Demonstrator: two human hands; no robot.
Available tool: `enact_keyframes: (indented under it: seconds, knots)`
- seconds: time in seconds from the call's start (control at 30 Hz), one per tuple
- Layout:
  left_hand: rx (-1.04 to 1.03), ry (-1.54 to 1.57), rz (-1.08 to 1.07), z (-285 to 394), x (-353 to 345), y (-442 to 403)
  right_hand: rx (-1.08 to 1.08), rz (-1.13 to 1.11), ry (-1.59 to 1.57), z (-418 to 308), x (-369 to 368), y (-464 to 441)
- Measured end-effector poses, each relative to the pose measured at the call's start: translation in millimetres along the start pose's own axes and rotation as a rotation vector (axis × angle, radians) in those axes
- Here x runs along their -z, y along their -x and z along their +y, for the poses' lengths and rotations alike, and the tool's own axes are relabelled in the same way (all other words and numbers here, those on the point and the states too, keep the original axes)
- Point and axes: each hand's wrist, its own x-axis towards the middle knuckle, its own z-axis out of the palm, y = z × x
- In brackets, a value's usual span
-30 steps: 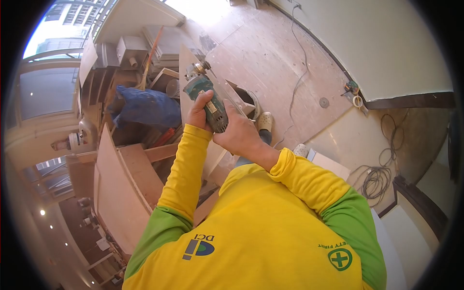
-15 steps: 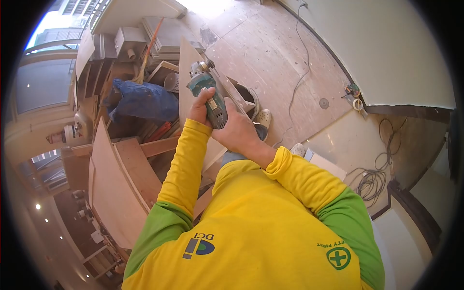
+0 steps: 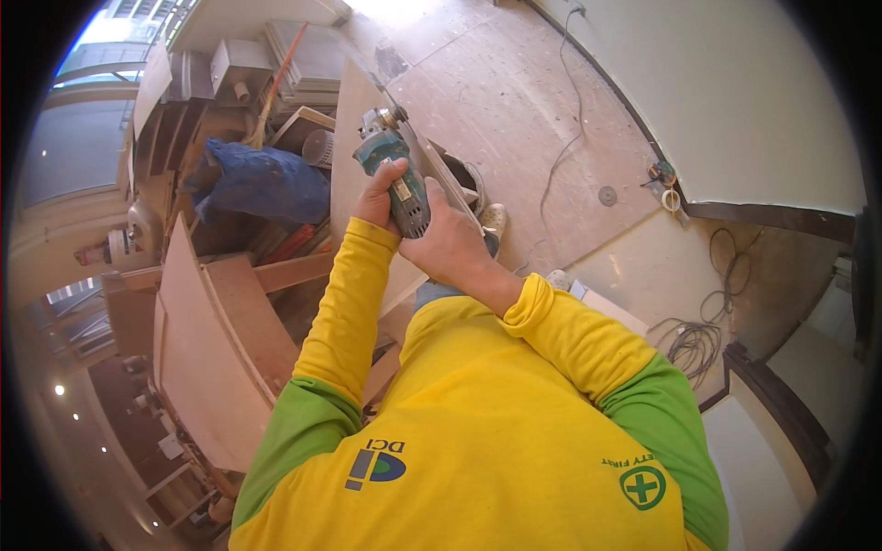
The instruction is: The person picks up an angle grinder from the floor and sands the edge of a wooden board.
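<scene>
A green angle grinder [image 3: 390, 156] with a metal head and disc at its far end is held in both hands at the upper middle of the head view. My left hand [image 3: 375, 199] wraps the left side of its body, thumb lying on top. From the right, my right hand [image 3: 452, 241] closes round the rear of the body near the vents. Beneath and beside the grinder stands a long wooden panel [image 3: 347, 129], whose edge runs close to the disc. Whether the disc touches the panel I cannot tell.
A blue plastic sheet [image 3: 262, 179], a broom [image 3: 276, 87] and stacked boards [image 3: 308, 60] lie at the left. Large plywood [image 3: 197, 340] leans lower left. A cable [image 3: 579, 110] crosses the floor, with coiled cable [image 3: 694, 344] at the right. Two shoes stand near the panel.
The view has shifted slightly, so the surroundings sit further left and lower items have moved a little. Both hands keep their hold on the grinder, which has hardly moved against the panel.
</scene>
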Motion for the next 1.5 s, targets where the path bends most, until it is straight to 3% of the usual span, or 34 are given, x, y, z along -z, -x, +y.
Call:
enact_keyframes:
  seconds: [1.5]
  knots:
    - [-0.006, 0.029, -0.001, -16, -15, 17, -0.024, -0.089, 0.001, 4, 17, 13]
